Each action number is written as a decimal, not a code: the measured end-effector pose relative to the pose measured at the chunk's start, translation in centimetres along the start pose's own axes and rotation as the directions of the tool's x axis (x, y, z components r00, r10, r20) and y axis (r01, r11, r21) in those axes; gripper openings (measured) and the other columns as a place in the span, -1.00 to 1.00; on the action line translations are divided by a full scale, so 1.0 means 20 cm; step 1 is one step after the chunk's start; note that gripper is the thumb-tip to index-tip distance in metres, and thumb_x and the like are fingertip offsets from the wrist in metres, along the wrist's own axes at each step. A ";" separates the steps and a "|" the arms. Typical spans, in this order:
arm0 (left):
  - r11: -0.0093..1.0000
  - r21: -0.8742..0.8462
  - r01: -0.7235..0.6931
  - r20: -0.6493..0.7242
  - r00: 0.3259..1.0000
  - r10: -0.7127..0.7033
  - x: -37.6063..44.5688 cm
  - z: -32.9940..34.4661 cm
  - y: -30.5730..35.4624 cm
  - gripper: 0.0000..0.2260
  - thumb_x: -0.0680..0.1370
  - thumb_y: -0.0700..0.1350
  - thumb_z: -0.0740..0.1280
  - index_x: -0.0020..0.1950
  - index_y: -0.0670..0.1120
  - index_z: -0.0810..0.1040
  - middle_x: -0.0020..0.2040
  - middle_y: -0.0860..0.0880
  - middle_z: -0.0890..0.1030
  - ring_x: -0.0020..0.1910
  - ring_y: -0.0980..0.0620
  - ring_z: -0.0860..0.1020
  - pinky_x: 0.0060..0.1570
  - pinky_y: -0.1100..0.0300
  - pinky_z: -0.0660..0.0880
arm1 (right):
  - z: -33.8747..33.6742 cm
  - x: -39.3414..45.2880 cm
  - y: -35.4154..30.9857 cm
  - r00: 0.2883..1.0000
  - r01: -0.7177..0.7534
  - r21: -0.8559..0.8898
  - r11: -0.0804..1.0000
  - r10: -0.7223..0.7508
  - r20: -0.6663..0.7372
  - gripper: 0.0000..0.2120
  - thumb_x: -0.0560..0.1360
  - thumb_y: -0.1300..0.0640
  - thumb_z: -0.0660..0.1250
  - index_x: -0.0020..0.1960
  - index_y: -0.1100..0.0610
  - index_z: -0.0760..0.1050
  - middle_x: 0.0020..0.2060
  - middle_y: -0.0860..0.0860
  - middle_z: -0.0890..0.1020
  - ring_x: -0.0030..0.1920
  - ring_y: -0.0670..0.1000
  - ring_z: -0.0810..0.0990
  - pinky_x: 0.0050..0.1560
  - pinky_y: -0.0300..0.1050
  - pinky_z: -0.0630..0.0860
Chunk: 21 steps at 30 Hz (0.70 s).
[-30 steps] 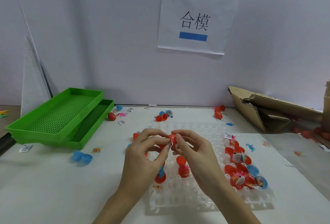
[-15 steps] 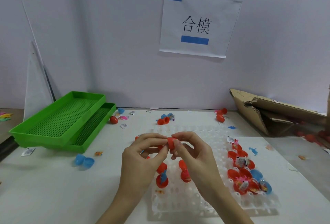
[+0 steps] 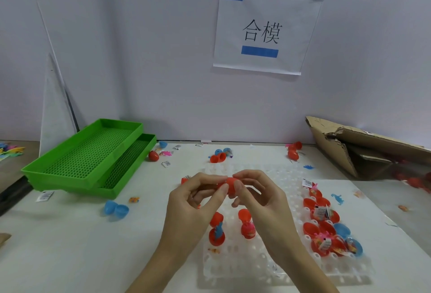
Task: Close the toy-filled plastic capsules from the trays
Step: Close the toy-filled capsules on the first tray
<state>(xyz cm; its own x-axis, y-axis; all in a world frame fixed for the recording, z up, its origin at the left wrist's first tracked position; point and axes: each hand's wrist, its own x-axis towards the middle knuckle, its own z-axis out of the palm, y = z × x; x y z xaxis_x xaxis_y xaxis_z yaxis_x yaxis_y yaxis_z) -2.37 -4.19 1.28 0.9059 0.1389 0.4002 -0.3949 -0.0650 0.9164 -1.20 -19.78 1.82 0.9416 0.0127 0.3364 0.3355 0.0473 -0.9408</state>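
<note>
Both hands meet above the white capsule tray and pinch one red capsule between fingertips. My left hand holds its left side, my right hand its right side; fingers hide most of the capsule, so its seam is not visible. In the tray below sit two open red capsules with toys inside, one on the left and one on the right. Several more open red and blue capsules with toys and labels fill the tray's right side.
Two stacked green mesh trays stand at the left. An open blue capsule lies on the table near them. Loose capsules, small toys and paper labels are scattered toward the back. Torn cardboard lies at the right.
The hands stay together on the red capsule and the fingers have shifted round it. The camera has tilted slightly, so the scene sits lower in view.
</note>
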 end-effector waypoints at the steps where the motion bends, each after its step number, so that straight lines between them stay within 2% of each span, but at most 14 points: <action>1: 1.000 -0.013 0.007 0.015 1.000 -0.006 0.00 0.00 0.01 -0.75 0.43 0.02 0.48 0.09 0.06 0.72 -0.02 0.18 0.75 0.06 0.12 0.71 0.08 0.30 0.63 | 0.00 0.00 0.00 1.000 0.006 -0.001 1.000 -0.006 -0.002 -0.79 0.50 -0.03 0.44 0.08 0.03 0.64 -0.07 -0.03 0.73 -0.08 0.06 0.73 -0.10 -0.18 0.66; 3: 1.000 -0.008 0.011 0.043 0.999 -0.010 0.00 -0.01 0.02 -0.71 0.41 0.02 0.49 0.13 0.08 0.71 0.01 0.18 0.74 0.08 0.12 0.71 0.12 0.30 0.61 | -0.01 0.01 -0.01 1.000 0.017 -0.009 1.000 -0.017 -0.012 -0.82 0.49 -0.03 0.44 0.06 -0.03 0.65 -0.06 -0.05 0.73 -0.08 0.05 0.73 -0.09 -0.20 0.65; 7: 0.999 0.041 -0.008 0.028 1.000 0.007 0.00 -0.02 0.03 -0.70 0.37 0.02 0.52 0.10 0.17 0.69 -0.02 0.24 0.73 0.04 0.17 0.69 0.08 0.40 0.58 | -0.02 0.01 -0.02 0.998 0.057 -0.047 0.997 -0.057 0.007 -0.90 0.51 -0.03 0.42 0.02 -0.15 0.66 -0.06 -0.09 0.74 -0.09 0.04 0.73 -0.09 -0.25 0.64; 12: 0.995 0.086 -0.051 0.012 0.999 0.050 0.00 -0.01 0.02 -0.73 0.37 0.03 0.49 0.07 0.19 0.69 0.01 0.31 0.70 0.08 0.24 0.66 0.03 0.44 0.57 | -0.01 0.00 -0.02 0.989 0.144 -0.097 0.985 -0.146 -0.009 -0.85 0.52 0.04 0.41 0.07 0.02 0.66 -0.08 -0.10 0.74 -0.07 0.01 0.73 -0.10 -0.25 0.65; 18: 0.993 0.073 -0.090 0.017 0.996 0.089 -0.01 -0.01 0.01 -0.66 0.39 -0.01 0.51 0.15 0.00 0.73 0.06 0.19 0.71 0.11 0.07 0.70 0.16 0.17 0.64 | 0.01 -0.02 -0.01 0.977 0.204 -0.104 0.973 -0.210 -0.048 -0.84 0.51 0.08 0.43 0.08 0.04 0.66 -0.08 -0.12 0.74 -0.04 0.00 0.74 -0.03 -0.24 0.66; 21: 0.992 0.077 -0.103 0.021 0.995 0.102 0.00 -0.02 0.01 -0.68 0.38 -0.02 0.53 0.12 0.01 0.73 0.05 0.18 0.70 0.11 0.05 0.70 0.16 0.14 0.65 | 0.01 -0.03 0.00 0.975 0.212 -0.114 0.971 -0.218 -0.043 -0.84 0.54 0.10 0.40 0.11 0.04 0.66 -0.06 -0.14 0.73 -0.02 -0.03 0.74 0.00 -0.28 0.64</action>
<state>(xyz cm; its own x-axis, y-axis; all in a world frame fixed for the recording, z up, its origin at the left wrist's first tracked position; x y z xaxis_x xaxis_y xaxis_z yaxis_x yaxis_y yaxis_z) -2.54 -3.86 1.41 0.8640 0.1109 0.4911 -0.4731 -0.1547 0.8673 -1.73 -19.56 1.54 0.8460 -0.0404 0.5316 0.5287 -0.0652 -0.8463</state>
